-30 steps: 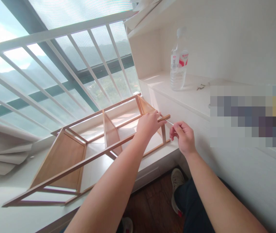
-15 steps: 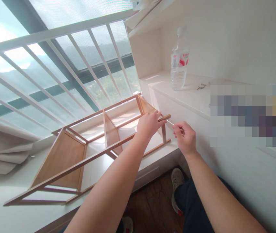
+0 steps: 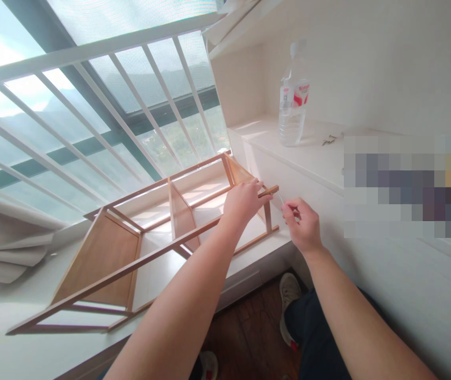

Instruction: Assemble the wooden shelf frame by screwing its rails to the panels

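A brown wooden shelf rack [image 3: 120,277] lies on its side along the white window ledge. My left hand [image 3: 243,198] is closed around its upper rail, close to the rail's right end. Just right of that end, my right hand [image 3: 301,221] pinches a thin silver rod that looks like a hex key [image 3: 281,199]. The key's upper tip meets the rail end by a small metal fitting [image 3: 273,192]. My fingers hide the key's lower part.
On the white shelf [image 3: 257,134] at the right stand a water bottle [image 3: 292,113] and several loose screws [image 3: 329,140]. White railings [image 3: 126,89] run before the window. A grey curtain [image 3: 7,243] hangs at left. My shoes rest on the dark wooden floor [image 3: 245,338].
The silver key has turned from a flatter slant to a steeper one at the rail end. My right hand has shifted slightly; my left hand and the rack have stayed put.
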`<state>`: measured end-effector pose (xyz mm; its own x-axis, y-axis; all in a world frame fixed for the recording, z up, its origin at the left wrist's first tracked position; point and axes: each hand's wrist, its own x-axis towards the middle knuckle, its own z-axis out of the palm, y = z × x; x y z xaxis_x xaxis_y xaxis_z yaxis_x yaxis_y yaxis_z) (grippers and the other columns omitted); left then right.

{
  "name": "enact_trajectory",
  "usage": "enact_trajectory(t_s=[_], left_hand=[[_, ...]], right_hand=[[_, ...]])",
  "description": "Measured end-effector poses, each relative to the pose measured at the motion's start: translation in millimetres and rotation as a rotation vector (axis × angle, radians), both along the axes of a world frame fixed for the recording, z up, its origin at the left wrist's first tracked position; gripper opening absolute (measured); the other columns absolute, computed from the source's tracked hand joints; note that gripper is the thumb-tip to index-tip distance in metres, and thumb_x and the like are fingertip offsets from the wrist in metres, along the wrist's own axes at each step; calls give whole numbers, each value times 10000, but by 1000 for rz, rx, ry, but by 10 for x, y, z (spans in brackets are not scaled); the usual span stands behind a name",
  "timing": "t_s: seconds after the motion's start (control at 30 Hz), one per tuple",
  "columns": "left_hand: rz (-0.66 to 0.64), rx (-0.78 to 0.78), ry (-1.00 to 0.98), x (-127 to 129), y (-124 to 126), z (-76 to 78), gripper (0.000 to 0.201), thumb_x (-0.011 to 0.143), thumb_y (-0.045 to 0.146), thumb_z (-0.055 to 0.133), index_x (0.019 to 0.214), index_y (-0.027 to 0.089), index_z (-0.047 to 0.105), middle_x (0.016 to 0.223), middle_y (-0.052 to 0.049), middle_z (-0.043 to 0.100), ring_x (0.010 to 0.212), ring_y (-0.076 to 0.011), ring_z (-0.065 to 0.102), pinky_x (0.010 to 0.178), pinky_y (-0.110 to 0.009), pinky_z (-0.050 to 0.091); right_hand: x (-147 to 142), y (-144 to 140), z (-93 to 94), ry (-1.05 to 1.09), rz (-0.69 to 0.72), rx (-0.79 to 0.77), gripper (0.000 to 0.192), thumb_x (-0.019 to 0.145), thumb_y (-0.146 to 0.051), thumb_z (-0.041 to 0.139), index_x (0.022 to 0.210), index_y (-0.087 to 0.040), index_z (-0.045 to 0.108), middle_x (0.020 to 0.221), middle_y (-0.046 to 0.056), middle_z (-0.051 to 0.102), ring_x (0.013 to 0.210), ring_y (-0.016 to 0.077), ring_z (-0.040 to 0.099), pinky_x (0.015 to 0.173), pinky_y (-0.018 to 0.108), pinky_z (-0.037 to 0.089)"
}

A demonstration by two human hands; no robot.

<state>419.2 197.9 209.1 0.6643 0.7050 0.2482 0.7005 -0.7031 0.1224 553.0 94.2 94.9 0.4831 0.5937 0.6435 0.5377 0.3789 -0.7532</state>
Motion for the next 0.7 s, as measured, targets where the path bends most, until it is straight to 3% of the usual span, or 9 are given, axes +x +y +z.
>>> enact_trajectory(t_s=[0.43,0.7], left_hand=[[-11,18,-10,1,28,-33,415,935,568,648,1223,280,723,1244,-51,752,1051,-274,719,856,-344,530],[1,-6,-13,1,23,-23,407,933,569,650,1219,290,727,1230,-52,752,1076,-271,710,881,-334,533]], right_hand=[[16,-27,-40,-10,-28,-37,198,1014,-383,537,987,-226,655,874,31,683,707,167,652,614,287,574],[56,15,-74,76,-33,7,126,958,-346,643,971,-225,677,880,21,672,737,173,653,667,315,597]])
